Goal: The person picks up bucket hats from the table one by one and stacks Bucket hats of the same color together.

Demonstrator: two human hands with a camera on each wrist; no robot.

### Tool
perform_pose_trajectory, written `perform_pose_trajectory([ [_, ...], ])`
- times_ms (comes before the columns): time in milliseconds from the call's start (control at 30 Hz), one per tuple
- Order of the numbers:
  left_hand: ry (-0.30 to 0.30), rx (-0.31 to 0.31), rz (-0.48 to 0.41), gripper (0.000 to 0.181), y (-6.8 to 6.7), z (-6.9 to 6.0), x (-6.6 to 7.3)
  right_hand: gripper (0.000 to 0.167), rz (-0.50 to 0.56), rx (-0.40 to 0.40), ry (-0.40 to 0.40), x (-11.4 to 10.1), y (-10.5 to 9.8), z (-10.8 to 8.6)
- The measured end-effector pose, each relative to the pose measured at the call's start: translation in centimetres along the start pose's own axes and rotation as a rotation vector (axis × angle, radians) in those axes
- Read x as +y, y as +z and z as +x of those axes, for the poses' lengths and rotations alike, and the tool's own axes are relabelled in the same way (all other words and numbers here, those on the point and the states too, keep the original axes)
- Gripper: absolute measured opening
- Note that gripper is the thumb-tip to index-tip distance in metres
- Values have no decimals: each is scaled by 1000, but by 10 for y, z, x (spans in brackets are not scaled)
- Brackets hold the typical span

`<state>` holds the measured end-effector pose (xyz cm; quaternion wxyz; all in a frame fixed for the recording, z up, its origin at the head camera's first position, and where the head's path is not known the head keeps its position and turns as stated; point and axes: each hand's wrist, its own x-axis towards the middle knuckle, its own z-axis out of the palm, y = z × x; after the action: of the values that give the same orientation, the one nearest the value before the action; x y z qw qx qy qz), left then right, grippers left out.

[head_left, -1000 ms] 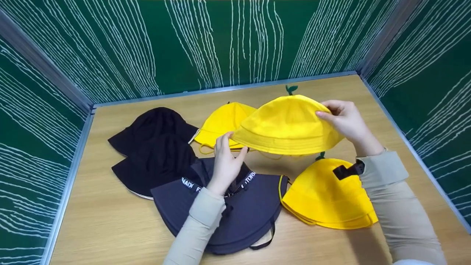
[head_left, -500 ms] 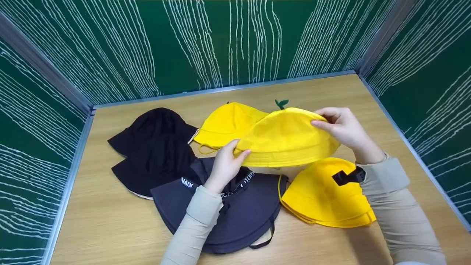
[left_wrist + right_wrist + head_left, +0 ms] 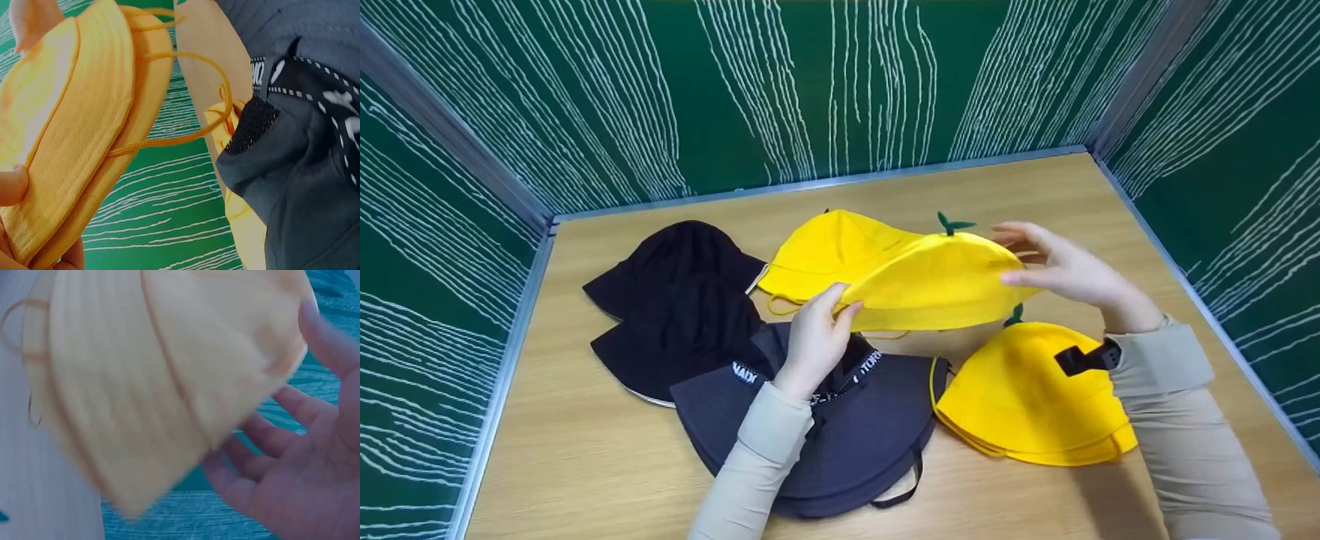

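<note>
A yellow bucket hat [image 3: 937, 289] with a green sprout on its crown is held up above the table, folded flat. My left hand [image 3: 814, 341] pinches the left end of its brim between thumb and fingers. Around the hat's right end, my right hand [image 3: 1061, 266] has its fingers spread. In the right wrist view its thumb [image 3: 329, 340] lies at the hat's edge and the other fingers sit loosely behind it. A yellow cord [image 3: 219, 79] loops from the brim in the left wrist view.
Another yellow hat [image 3: 829, 251] lies behind the held one. At the right are stacked yellow hats [image 3: 1027, 405]. Dark grey wide-brimmed hats [image 3: 870, 442] lie in front, black caps [image 3: 675, 292] at the left. Green walls [image 3: 877, 90] enclose the wooden table [image 3: 555, 450].
The held hat has come down and folded flatter. My right hand has loosened from its crown, spreading its fingers and drawing slightly to the right. My left hand still pinches the brim.
</note>
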<state>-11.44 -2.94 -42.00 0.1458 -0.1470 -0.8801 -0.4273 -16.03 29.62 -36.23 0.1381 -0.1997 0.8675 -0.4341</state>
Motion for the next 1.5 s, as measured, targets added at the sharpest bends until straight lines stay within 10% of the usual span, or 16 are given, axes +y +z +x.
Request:
perform_pose_trajectory([
  [200,6,11,-6,15,-4,-1,1,76,-10,-66,27,26,-3,-8],
  [533,11,-7,-61,14,-3,-1,4,46,22,-57,24,45,-4,-23],
  [900,-105,-202,-223,20,5,2,11,26,92,-18,15,61,-13,-39],
  [1500,-229,-428,-291,30,50,0,29,48,-15,-102,389,91,-37,-76],
])
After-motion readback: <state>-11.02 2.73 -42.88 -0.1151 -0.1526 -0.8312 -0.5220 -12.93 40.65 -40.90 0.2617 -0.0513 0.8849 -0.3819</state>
